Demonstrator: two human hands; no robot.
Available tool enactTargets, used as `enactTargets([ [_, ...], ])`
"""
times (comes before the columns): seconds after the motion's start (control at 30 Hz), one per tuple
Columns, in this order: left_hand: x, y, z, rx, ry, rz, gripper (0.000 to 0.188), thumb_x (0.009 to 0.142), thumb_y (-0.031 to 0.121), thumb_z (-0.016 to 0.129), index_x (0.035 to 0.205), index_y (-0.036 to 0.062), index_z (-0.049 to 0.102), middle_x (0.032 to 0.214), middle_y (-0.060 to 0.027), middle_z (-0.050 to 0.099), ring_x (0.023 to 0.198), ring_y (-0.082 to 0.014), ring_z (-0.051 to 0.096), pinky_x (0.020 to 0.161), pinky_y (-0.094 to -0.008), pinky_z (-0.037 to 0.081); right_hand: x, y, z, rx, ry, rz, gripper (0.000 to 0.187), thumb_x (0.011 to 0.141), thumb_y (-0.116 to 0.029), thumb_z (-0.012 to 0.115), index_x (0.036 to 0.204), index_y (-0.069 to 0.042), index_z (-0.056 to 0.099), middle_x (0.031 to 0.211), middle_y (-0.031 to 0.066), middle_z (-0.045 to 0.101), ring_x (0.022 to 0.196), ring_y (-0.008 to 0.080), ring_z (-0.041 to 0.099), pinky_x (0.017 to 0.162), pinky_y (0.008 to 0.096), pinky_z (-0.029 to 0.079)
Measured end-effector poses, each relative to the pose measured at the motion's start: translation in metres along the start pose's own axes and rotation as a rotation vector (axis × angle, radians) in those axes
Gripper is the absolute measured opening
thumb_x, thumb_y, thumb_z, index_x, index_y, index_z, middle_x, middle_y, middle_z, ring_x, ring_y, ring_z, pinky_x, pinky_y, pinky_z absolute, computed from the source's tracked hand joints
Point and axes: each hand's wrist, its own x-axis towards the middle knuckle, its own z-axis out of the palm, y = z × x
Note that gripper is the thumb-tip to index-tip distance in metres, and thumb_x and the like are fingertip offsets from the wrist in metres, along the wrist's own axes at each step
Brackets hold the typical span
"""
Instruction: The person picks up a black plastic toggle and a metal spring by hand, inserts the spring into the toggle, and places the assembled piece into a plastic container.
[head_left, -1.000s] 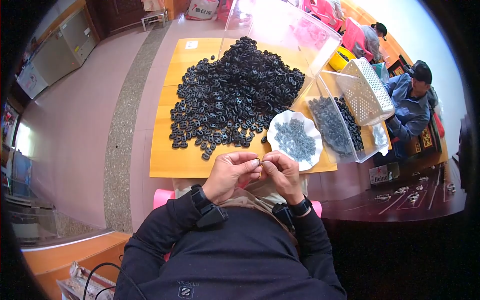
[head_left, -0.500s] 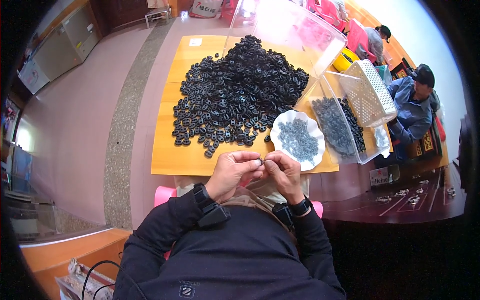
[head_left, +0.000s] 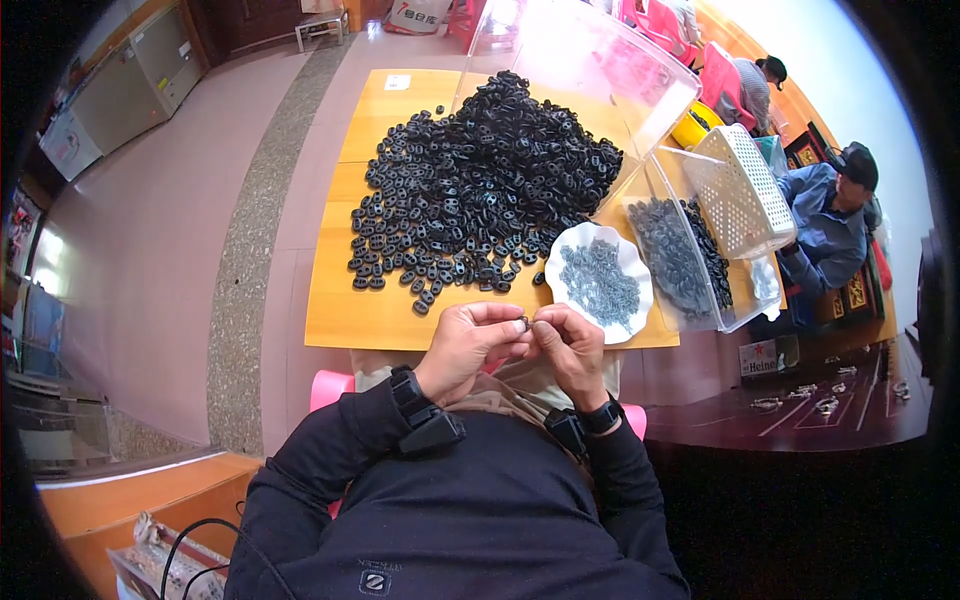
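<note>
Pinching tiny dark piece [head_left: 526,322] btwn fingertips of L hand [head_left: 470,345] & R hand [head_left: 572,348], nr front edge of wood-tone table [head_left: 335,310] — can't tell exact shape, mostly hidden. Also see heap of black 2-holed parts [head_left: 490,185] beyond, white scalloped dish [head_left: 646,286] of small grey bits [head_left: 600,283] just past R hand — plus white perforated basket [head_left: 738,190] farther R.

Dark door [head_left: 250,20] — stool [head_left: 322,20] nearby
</note>
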Motion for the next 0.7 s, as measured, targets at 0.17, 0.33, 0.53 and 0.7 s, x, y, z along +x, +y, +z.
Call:
enactTargets([
  [0.17,0.001,0.0,-0.001,0.009,0.008,0.003,0.019,0.088,0.002,0.062,0.106,-0.005,0.059,0.095,-0.0129,0.066,0.083,-0.0177,0.068,0.075,-0.029,0.058,0.001,0.001,-0.001,-0.006,-0.017,0.012,0.008,0.093,-0.004,0.058,0.092,0.004,0.06,0.083,0.0029,0.061,0.068,0.0069,0.059,0.059,0.0203,0.049],
  [0.33,0.001,-0.002,-0.002,0.026,0.007,0.006,0.019,0.088,0.002,0.063,0.106,-0.0047,0.06,0.096,-0.0127,0.067,0.083,-0.0173,0.067,0.074,-0.0287,0.058,0.001,0.002,0.0,-0.012,-0.005,-0.025,0.007,0.092,-0.003,0.059,0.092,0.004,0.061,0.082,0.0036,0.062,0.069,0.0082,0.061,0.061,0.0207,0.05],
  [0.53,0.0,-0.003,-0.003,0.025,0.012,0.017,0.02,0.088,0.002,0.063,0.106,-0.005,0.06,0.096,-0.0125,0.066,0.082,-0.0177,0.067,0.074,-0.029,0.058,0.0,-0.002,0.0,0.018,-0.017,0.037,0.008,0.092,-0.004,0.059,0.093,0.004,0.061,0.081,0.0036,0.062,0.068,0.0084,0.061,0.061,0.0209,0.051],
  [0.7,-0.001,-0.001,0.001,0.015,-0.003,0.015,0.02,0.088,0.002,0.063,0.106,-0.0054,0.06,0.095,-0.0126,0.066,0.082,-0.0184,0.068,0.074,-0.0291,0.058,0.001,-0.011,0.001,-0.05,-0.023,0.004,0.01,0.094,-0.006,0.058,0.093,0.003,0.06,0.08,0.0027,0.062,0.067,0.0081,0.06,0.06,0.021,0.05],
])
